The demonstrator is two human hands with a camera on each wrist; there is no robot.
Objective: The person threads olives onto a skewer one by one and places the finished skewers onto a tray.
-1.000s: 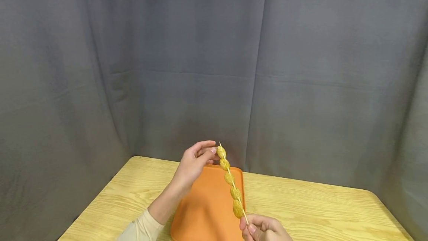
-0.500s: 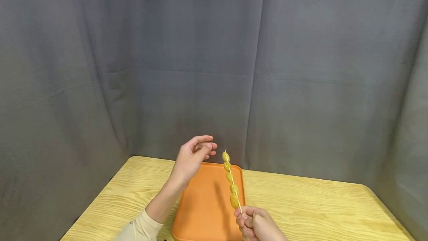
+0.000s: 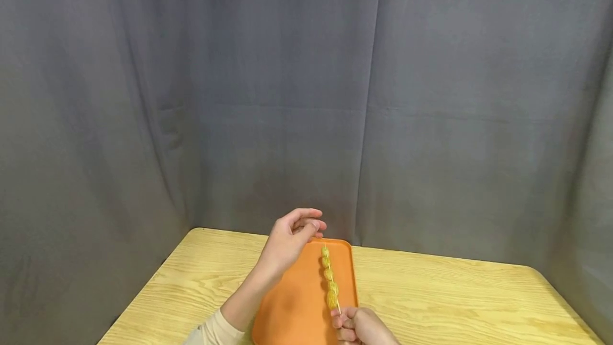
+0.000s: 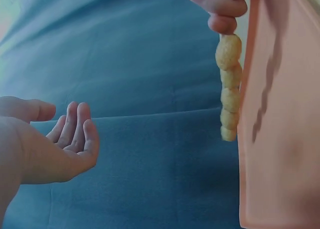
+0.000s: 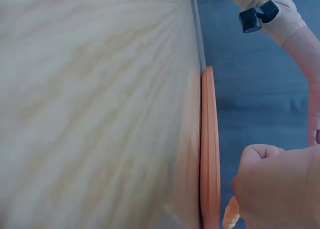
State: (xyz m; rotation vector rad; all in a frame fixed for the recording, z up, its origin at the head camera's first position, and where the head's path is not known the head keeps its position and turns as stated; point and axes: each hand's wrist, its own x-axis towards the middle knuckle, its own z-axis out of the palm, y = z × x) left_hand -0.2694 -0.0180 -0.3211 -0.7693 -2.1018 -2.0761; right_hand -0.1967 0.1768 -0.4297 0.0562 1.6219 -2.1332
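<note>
A thin wooden skewer threaded with several yellowish, rounded food pieces (image 3: 328, 274) is held above an orange tray (image 3: 292, 302). My right hand (image 3: 361, 326) pinches the bare lower end of the stick; in the right wrist view that hand (image 5: 275, 184) hides most of the skewer. My left hand (image 3: 287, 241) hovers over the tray's far left part, close to the skewer's tip in the head view. The left wrist view shows this hand (image 4: 55, 144) with relaxed, slightly bent fingers, holding nothing and well apart from the skewer (image 4: 230, 96).
The tray lies on a light wood-grain table (image 3: 455, 286). Grey curtains (image 3: 287, 68) hang behind the table and at both sides. A small black device (image 5: 257, 16) is strapped over the left sleeve.
My left hand has let go of the top food piece and moved off the skewer. My right hand has lowered the skewer toward the tray.
</note>
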